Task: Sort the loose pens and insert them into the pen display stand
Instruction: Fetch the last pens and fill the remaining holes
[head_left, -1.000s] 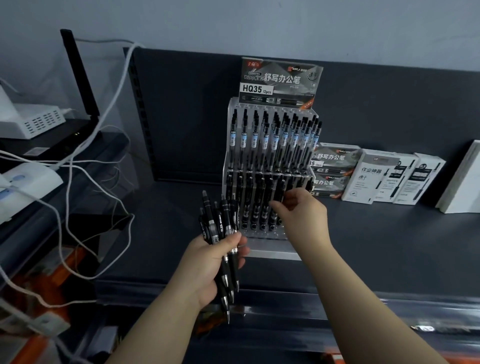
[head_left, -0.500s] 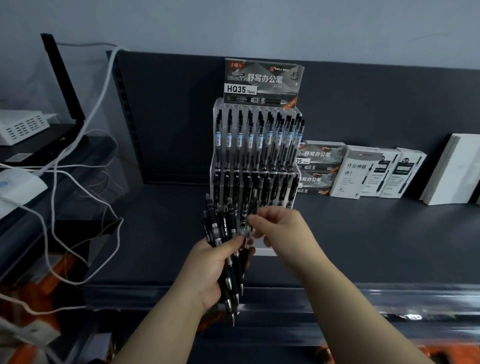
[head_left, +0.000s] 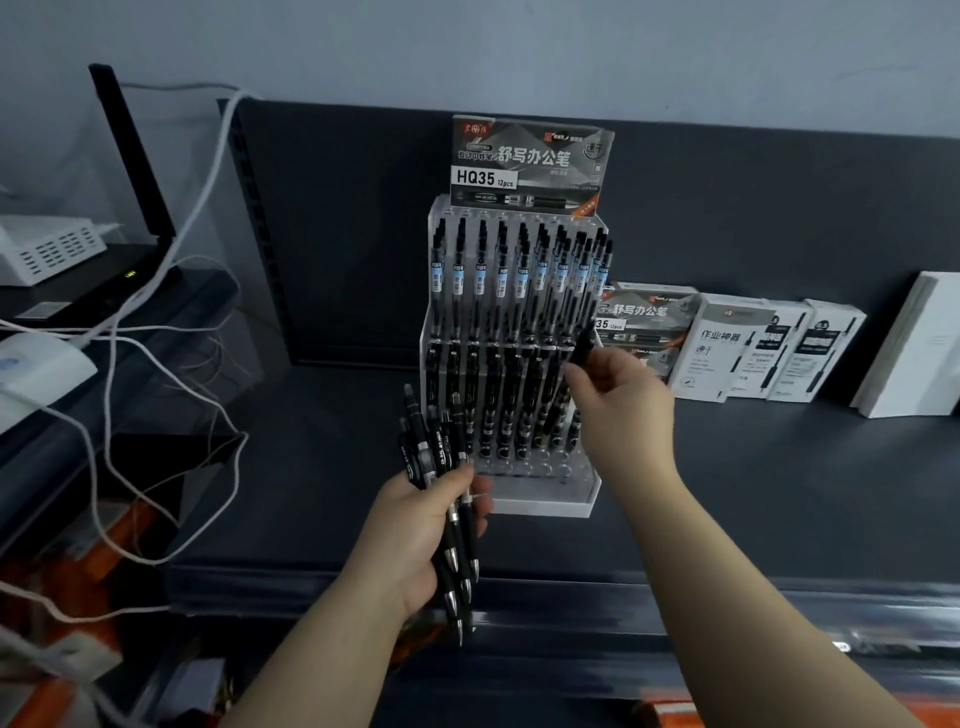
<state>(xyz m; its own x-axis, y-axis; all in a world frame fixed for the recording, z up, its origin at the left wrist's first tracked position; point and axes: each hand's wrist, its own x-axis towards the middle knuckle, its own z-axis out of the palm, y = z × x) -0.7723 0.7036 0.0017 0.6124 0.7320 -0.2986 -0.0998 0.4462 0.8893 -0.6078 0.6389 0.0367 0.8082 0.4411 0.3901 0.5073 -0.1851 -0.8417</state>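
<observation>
Clear pen display stand holds upright black pens.

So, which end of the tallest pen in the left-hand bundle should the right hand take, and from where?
Probably the clicker end of the tallest pen, pinched from above: the bundle fans out free above the left hand, whose grip covers the middles. The right hand holds a single pen now.
</observation>
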